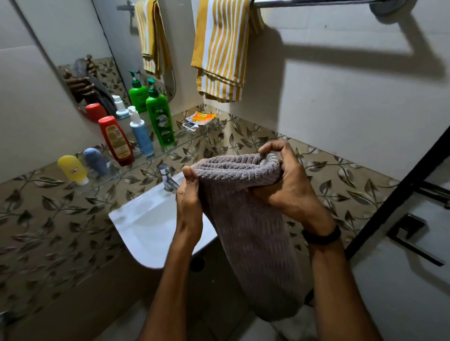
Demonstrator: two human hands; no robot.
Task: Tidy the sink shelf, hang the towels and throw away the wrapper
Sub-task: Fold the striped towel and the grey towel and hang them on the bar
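A grey ribbed towel [248,233] hangs folded in front of me above the sink. My left hand [188,194] pinches its upper left edge and my right hand [287,180] grips its upper right corner. A yellow-and-white striped towel [221,51] hangs over the chrome towel bar [316,3] at the top. On the glass shelf [136,164] stand a green pump bottle [160,119], a pale blue bottle [141,133], a red bottle [117,141], a small blue bottle [96,160] and a yellow one [73,169]. An orange wrapper [199,118] lies at the shelf's right end.
A white basin [146,219] with a chrome tap [168,179] sits below the shelf. A mirror [80,48] on the left wall reflects the bottles and my hands. A black-framed door [399,192] stands at the right.
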